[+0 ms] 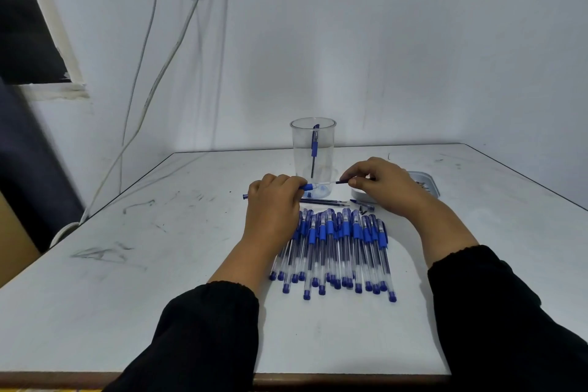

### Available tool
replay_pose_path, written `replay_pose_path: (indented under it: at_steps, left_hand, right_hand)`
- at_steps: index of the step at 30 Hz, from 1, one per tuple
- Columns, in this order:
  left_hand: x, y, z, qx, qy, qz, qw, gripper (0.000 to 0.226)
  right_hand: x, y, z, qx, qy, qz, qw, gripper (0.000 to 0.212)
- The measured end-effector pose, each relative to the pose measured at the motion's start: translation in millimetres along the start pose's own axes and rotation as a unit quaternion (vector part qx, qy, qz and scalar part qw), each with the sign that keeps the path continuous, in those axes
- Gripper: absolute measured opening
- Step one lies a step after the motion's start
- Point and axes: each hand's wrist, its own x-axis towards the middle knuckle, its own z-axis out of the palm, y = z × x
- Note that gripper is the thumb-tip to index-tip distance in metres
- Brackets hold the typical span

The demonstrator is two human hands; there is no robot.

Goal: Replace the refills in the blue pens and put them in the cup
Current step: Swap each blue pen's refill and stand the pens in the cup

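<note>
Blue was the colour that ran through nearly everything on the white surface in front of you. Your left hand was curled round the barrel of a blue pen, its grip closed on the blue collar end, with the pen's rear cap poking out past your hand on the left. Your right hand pinched the dark end of a refill between thumb and fingers, and the refill ran in line with the pen's open end; whether it was partly inside the barrel you could not tell from this view.

Just behind your hands stood a clear plastic cup, upright, with one blue pen in the cup leaning inside it, cap end up. Between your hands and the pile, two loose refills lay side by side on the surface, and a small pen tip piece lay near them to the right. Nearer to you, a pile of blue pens lay fanned out, caps pointing away from you. Partly hidden behind your right hand sat a shallow grey tray. Black sleeves covered both your forearms.
</note>
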Motion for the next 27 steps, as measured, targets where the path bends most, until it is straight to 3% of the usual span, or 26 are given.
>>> replay_pose_path:
  at_steps: [27]
  left_hand:
    - [-1.4, 1.1, -0.2, -0.016, 0.003, 0.009, 1.000, 0.027]
  right_hand:
    - [1.1, 0.0, 1.9, 0.002, -0.019, -0.007, 1.000, 0.024]
